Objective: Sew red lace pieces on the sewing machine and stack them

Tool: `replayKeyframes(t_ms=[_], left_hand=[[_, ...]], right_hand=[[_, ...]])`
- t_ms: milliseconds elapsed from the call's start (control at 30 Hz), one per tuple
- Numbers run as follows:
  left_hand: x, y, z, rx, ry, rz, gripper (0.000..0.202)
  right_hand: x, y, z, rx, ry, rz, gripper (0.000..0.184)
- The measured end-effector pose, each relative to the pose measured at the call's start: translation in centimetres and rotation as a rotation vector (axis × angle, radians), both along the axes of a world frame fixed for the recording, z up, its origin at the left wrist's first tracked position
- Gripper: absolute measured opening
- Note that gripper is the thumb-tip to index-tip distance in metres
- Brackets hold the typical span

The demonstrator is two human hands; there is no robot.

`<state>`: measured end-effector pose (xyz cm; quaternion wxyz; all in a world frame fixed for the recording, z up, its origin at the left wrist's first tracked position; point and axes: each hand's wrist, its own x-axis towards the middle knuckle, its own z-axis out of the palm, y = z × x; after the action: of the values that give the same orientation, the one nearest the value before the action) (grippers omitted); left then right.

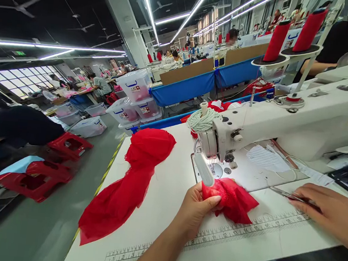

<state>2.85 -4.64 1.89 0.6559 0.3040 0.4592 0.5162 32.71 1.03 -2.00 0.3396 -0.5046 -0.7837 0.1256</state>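
Note:
My left hand [195, 212] pinches the edge of a small red lace fabric piece [236, 200] between thumb and fingers, just in front of the sewing machine's needle area [216, 169]. The piece lies partly on the white table, over a printed ruler scale [257, 228]. At the right, my right hand [323, 206] is closed around slim metal thread snips [287, 195], their points facing left toward the cloth. Left of the machine lies a larger red garment piece [139, 172] with a moulded cup at its far end.
The white sewing machine [274, 115] spans the right side, with pale green cord [202, 119] wound on its head. Red thread cones [276, 42] stand behind it. Paper slips [266, 158] lie under its arm. Clear storage boxes [135, 85] and red stools [34, 178] stand left; other people sit around.

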Motion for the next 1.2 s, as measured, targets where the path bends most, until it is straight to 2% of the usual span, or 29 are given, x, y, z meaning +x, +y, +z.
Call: replayKeyframes(t_ms=[133,200,233,300,467,600,700,833,1067,1200], left_hand=[[-0.1,0.0,0.0,-0.01,-0.004,-0.006,0.03],[-0.2,0.0,-0.1,-0.008,-0.01,-0.007,0.032],[-0.2,0.1,-0.1,-0.008,-0.013,-0.005,0.032],[-0.2,0.1,0.0,-0.008,-0.018,0.001,0.034],[0.1,0.1,0.5,0.013,-0.029,0.009,0.035],[0.1,0.0,0.6,0.017,-0.034,0.009,0.031],[0.0,0.0,0.4,0.008,-0.012,0.012,0.032],[-0.1,0.1,0.3,0.016,-0.009,-0.005,0.032],[-0.3,0.1,0.3,-0.022,-0.012,-0.018,0.032],[-0.3,0.1,0.5,-0.057,-0.021,-0.01,0.032]], right_hand=[[-3.1,-2.2,2.3,-0.183,0.016,0.162,0.021],[-5.0,-3.3,3.2,-0.29,0.069,0.243,0.024],[-5.9,-3.8,3.5,-0.299,0.074,0.296,0.026],[-7.3,-4.3,3.7,-0.217,0.058,0.35,0.028],[-9.0,-4.2,2.9,-0.073,0.039,0.262,0.032],[-9.3,-4.1,2.2,0.052,0.07,0.235,0.029],[-9.2,-4.0,2.1,0.092,0.009,0.189,0.029],[-9.2,-3.8,2.2,0.097,-0.076,0.17,0.029],[-9.8,-4.2,1.9,0.046,-0.003,0.108,0.035],[-10.0,-3.7,1.9,-0.107,0.11,0.127,0.033]])
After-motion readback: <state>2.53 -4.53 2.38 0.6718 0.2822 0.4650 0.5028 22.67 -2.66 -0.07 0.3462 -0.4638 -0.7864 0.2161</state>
